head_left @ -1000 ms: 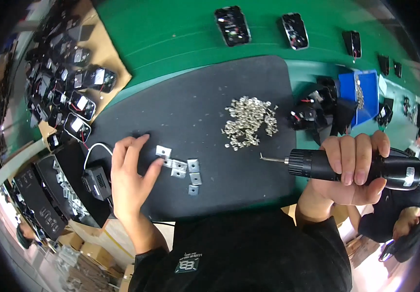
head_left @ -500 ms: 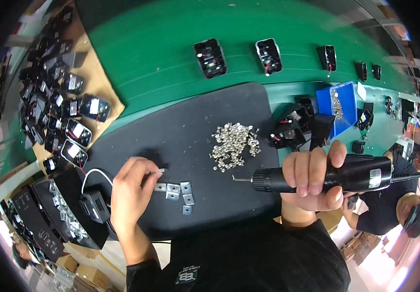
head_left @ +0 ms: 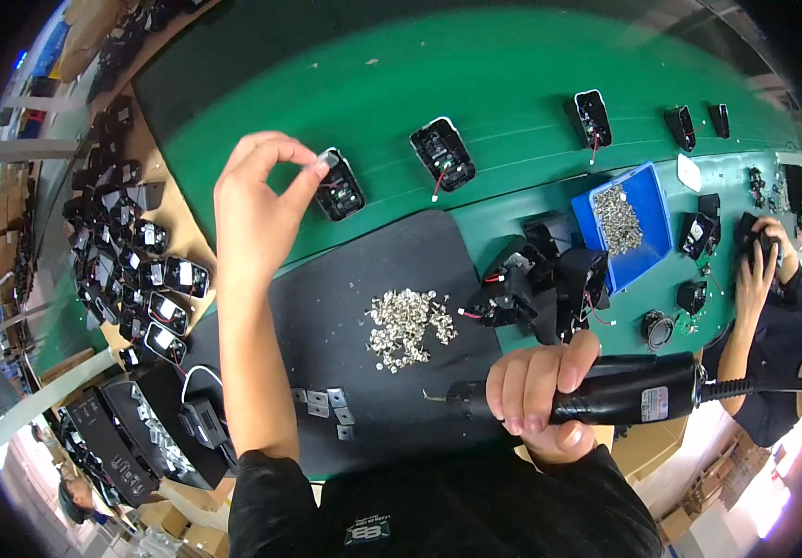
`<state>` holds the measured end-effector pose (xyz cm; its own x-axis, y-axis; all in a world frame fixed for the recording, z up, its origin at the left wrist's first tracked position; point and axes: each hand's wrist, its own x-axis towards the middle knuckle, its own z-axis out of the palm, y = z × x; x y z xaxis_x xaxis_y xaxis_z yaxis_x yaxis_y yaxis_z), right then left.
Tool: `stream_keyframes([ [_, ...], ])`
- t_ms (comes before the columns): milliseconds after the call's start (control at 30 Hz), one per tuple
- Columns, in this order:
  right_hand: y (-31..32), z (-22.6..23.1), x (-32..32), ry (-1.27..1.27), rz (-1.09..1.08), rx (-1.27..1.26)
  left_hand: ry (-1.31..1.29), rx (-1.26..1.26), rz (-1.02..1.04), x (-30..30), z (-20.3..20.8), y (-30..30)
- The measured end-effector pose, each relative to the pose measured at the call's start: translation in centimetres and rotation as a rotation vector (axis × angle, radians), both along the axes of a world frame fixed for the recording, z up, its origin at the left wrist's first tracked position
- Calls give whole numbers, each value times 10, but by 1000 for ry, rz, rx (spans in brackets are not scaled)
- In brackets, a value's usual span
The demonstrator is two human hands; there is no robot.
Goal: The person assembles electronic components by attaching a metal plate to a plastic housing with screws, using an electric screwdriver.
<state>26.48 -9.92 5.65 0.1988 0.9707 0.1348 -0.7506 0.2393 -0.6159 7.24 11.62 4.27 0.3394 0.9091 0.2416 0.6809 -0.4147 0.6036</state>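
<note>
Plate [head_left: 329, 159] up in the left hand [head_left: 263, 181], pinched between thumb and forefinger, right over the upper left corner of the nearest black case [head_left: 341, 193] on the green surface [head_left: 373, 102]. Hard to tell touching from just above, tbh. To do this bit well, imo: go light on the pinch, grip by the edge, square the plate up with the case before letting go, and watch out for the small parts inside. Might be worth steadying the case too, with nothing visibly bracing it.

Right hand [head_left: 545, 386] wrapped snugly around a power screwdriver [head_left: 620, 391], bit [head_left: 435, 398] pointing left over the dark mat [head_left: 354, 274]. Something tiny at the tip, too small to make out. Safer to hold that bit clear of the left forearm.

As for where stuff is: case just under the left fingertips, well apart from the right hand, up and over to the left. Spare plates [head_left: 327, 402] on the mat just right of the left forearm, screw pile [head_left: 406, 325] ahead of the bit.
</note>
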Motion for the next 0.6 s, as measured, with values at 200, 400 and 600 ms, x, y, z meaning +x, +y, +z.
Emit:
stream_keyframes([
  [200,5,-13,6,46,52,134,14,-87,52,-1,-22,-7],
  [400,7,-21,4,177,163,225,-12,-114,83,-4,-28,-7],
  [600,2,-18,4,159,142,204,-38,-197,144,-2,-32,-10],
])
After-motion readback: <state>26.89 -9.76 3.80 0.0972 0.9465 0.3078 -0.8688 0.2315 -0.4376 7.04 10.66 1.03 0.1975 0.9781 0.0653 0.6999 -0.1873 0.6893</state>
